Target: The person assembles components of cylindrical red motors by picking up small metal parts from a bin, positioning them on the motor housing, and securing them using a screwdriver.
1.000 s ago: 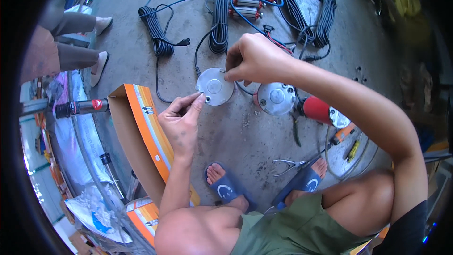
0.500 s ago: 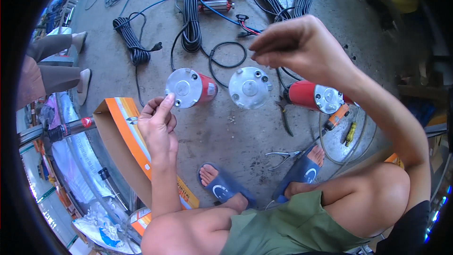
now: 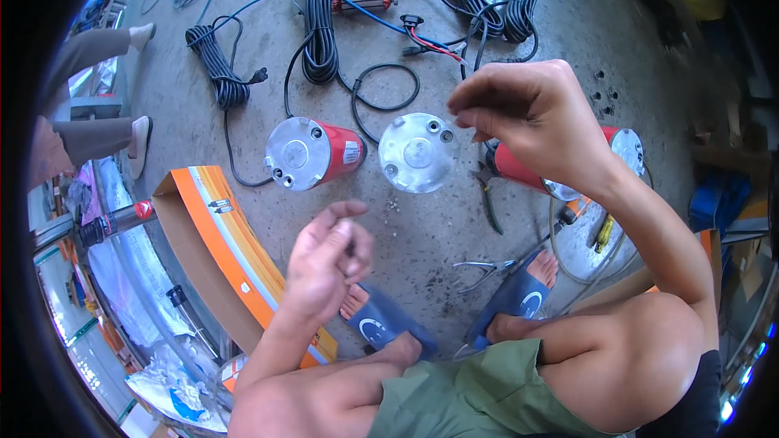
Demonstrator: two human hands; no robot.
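My left hand (image 3: 324,255) hovers with its fingers curled and the thumb against the forefinger, just below a red cylinder with a silver end cap (image 3: 312,154) lying on the concrete floor. Raised and pinched shut, my right hand (image 3: 527,118) is beside a second silver-capped cylinder (image 3: 416,152). I see nothing between the fingers of either hand. A third red cylinder (image 3: 626,150) lies partly hidden behind my right wrist.
Black cable coils (image 3: 320,24) and a blue cable lie at the far side. An orange and white cardboard box (image 3: 219,235) stands at my left. Pliers (image 3: 485,270) lie near my blue sandals (image 3: 381,324). Another person's legs (image 3: 89,134) are at the far left.
Both hands have come off the left cylinder's cap. My right hand rose and moved right; my left hand drew back toward me.
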